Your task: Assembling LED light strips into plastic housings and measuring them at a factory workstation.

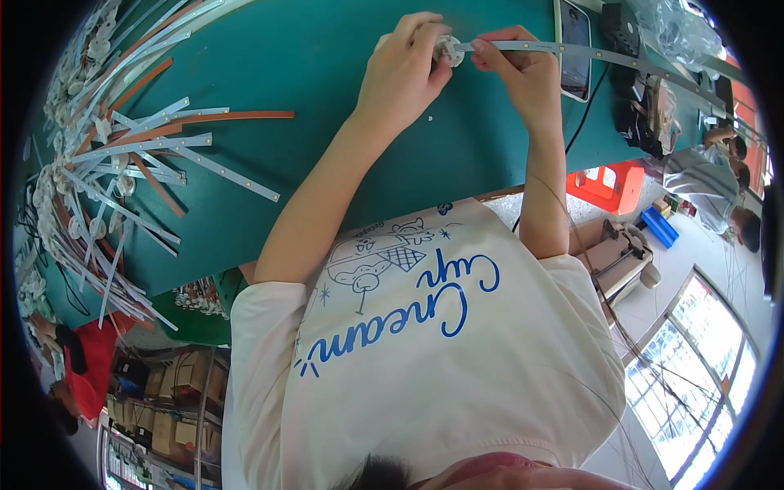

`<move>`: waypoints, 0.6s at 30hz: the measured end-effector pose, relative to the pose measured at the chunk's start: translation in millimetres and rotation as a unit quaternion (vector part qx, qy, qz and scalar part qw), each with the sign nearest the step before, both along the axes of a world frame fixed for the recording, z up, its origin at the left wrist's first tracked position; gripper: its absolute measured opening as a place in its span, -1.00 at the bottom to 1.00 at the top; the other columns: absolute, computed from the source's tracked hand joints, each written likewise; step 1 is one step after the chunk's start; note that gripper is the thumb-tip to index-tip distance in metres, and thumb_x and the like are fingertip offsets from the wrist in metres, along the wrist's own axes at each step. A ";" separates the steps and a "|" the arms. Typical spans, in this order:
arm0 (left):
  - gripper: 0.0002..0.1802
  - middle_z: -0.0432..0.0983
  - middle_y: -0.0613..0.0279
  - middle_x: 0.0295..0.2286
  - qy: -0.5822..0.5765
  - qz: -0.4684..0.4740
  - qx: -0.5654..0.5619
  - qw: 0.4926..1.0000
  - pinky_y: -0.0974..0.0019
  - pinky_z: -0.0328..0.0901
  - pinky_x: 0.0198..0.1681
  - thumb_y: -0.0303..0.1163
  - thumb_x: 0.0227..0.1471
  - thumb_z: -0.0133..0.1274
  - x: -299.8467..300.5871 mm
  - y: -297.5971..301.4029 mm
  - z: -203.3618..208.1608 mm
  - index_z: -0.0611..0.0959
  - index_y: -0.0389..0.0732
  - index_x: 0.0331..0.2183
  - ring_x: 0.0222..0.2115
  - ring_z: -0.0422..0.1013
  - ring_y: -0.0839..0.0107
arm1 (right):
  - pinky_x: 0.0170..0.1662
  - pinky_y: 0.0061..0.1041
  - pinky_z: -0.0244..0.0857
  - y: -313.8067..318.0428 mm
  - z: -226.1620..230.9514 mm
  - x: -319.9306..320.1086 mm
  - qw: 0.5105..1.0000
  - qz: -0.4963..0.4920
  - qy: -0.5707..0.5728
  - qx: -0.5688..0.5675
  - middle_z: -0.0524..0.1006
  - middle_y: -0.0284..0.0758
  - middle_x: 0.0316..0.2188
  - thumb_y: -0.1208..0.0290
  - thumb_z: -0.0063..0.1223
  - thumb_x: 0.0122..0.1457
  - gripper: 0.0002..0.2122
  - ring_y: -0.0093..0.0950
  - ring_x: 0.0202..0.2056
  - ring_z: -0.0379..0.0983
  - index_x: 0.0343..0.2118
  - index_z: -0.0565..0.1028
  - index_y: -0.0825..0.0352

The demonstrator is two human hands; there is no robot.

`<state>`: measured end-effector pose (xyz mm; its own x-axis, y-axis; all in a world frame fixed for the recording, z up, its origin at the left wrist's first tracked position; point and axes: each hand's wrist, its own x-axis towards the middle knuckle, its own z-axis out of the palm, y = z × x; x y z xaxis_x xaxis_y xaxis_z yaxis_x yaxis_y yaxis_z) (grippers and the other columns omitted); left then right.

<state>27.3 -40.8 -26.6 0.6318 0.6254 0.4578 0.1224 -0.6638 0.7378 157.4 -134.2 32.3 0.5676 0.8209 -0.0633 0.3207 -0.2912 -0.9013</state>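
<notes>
My left hand (pixel 404 73) is closed around a small round white plastic piece (pixel 448 51) above the green table. Between the thumb and fingers of my right hand (pixel 516 65) is a long, narrow LED strip (pixel 596 54), pale with small yellowish dots. Its near end meets the round piece; whether it is fixed there I cannot tell. From my right hand the strip runs off to the far right, passing over a phone. Fingers of my left hand hide part of the round piece.
Many loose LED strips (pixel 196 143) with white round ends lie heaped at the left of the green table (pixel 327 49). A phone (pixel 574 49), a black cable and clear plastic bags (pixel 674 28) are at the right. An orange stool (pixel 608 186) stands below; other people sit at both sides.
</notes>
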 end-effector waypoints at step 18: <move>-0.74 0.43 0.32 -0.34 0.009 -0.005 0.001 1.000 0.32 0.35 -0.34 -0.45 -0.16 0.15 -0.2 1.7 -4.0 0.52 -0.17 -0.32 -0.40 0.43 0.29 | -0.39 -0.75 0.32 7.3 14.2 3.6 0.978 0.047 -0.165 -0.122 0.55 -0.38 -0.57 0.36 0.13 0.07 -0.84 -0.69 -0.46 0.49 -0.38 0.49 0.36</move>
